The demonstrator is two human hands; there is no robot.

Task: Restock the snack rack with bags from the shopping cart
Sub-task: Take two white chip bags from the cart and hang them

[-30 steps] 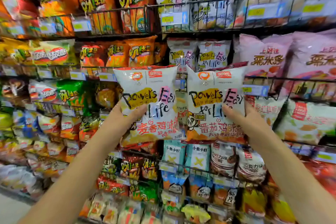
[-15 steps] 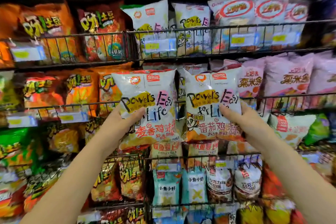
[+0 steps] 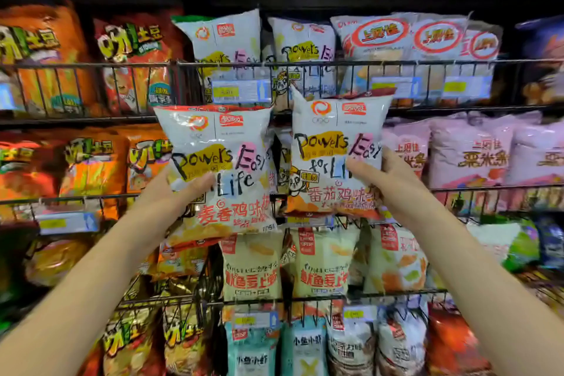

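I hold two white snack bags printed "Powers Easy for Life" up in front of the wire snack rack [image 3: 305,64]. My left hand [image 3: 171,195] grips the left white bag [image 3: 219,137] by its left side, thumb across the front. My right hand [image 3: 387,180] grips the right white bag [image 3: 332,128] by its right side; this bag sits a little higher. Both bags hang just below the top shelf, where matching white bags [image 3: 225,43] stand behind the rail. The shopping cart is out of view.
Orange potato-snack bags [image 3: 131,49] fill the shelves on the left. Pink bags [image 3: 470,149] sit to the right on the second shelf, and red-ringed bags [image 3: 384,36] on the top right. Pale green and teal bags [image 3: 253,272] fill lower shelves. Price tags [image 3: 238,90] clip to the rails.
Both hands have lifted the two bags upward toward the top shelf, and my view has tilted up along the rack. The right bag now sits higher than the left.
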